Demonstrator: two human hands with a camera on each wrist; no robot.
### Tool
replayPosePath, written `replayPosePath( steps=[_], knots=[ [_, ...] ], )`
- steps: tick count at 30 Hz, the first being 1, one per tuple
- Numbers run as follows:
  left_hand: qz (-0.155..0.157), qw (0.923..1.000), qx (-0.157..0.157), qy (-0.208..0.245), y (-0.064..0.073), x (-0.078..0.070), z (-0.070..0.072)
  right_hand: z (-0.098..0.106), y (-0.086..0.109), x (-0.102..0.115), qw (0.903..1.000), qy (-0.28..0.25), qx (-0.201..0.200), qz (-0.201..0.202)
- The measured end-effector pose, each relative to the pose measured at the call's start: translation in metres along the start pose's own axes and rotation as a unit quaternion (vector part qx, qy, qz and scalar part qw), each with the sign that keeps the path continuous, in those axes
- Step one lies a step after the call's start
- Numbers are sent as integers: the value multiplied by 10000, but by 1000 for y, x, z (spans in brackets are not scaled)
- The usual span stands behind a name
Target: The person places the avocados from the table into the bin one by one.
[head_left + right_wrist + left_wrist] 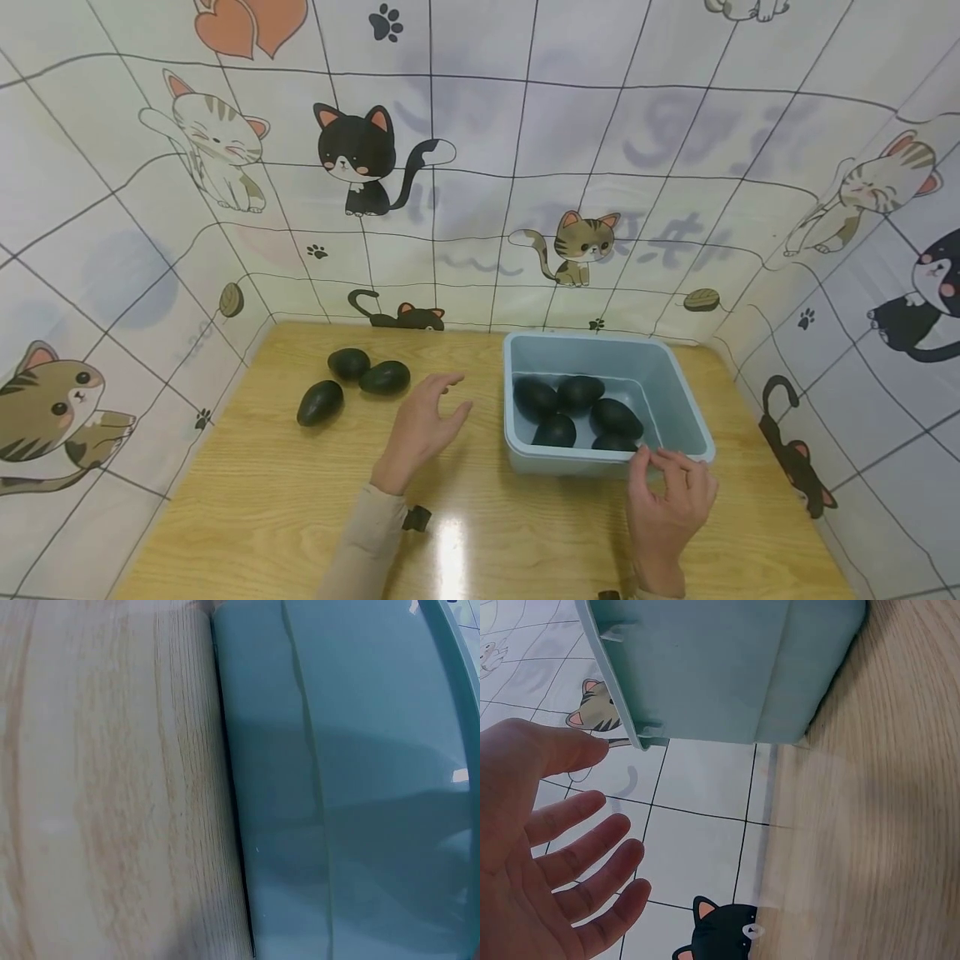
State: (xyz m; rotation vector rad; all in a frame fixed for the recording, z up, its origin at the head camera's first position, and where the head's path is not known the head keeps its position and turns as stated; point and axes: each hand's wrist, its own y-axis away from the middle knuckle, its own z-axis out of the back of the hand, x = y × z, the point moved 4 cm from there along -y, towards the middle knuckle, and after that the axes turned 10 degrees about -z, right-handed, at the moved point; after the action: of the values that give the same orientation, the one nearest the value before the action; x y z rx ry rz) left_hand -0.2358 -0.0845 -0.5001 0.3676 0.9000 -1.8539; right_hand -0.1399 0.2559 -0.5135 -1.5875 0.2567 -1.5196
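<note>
My left hand [422, 421] hovers over the table between the loose avocados and a pale blue plastic bin [600, 462], fingers spread and holding nothing. In the left wrist view, that hand [562, 847] shows its palm, with the thumb near the bin's rim [634, 727] in the picture. My right hand [671, 504] grips the bin's near rim toward its right corner with curled fingers. Several dark green avocados [581, 392] lie inside the bin. Three more avocados [385, 378] sit grouped on the table's left side. The right wrist view shows the bin's side wall [360, 787] but not the hand.
The wooden table [247, 500] is bounded at the back and sides by white sheeting [472, 208] printed with cartoon cats and grid lines. The bin stands at the table's right, close to the back sheeting.
</note>
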Motion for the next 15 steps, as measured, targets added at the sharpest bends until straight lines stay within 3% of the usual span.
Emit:
replayPosePath(
  steps=[15],
  knots=[
    [118, 9999, 58, 4, 5, 11, 10, -1, -2, 0, 9997, -135, -188, 96]
  ],
)
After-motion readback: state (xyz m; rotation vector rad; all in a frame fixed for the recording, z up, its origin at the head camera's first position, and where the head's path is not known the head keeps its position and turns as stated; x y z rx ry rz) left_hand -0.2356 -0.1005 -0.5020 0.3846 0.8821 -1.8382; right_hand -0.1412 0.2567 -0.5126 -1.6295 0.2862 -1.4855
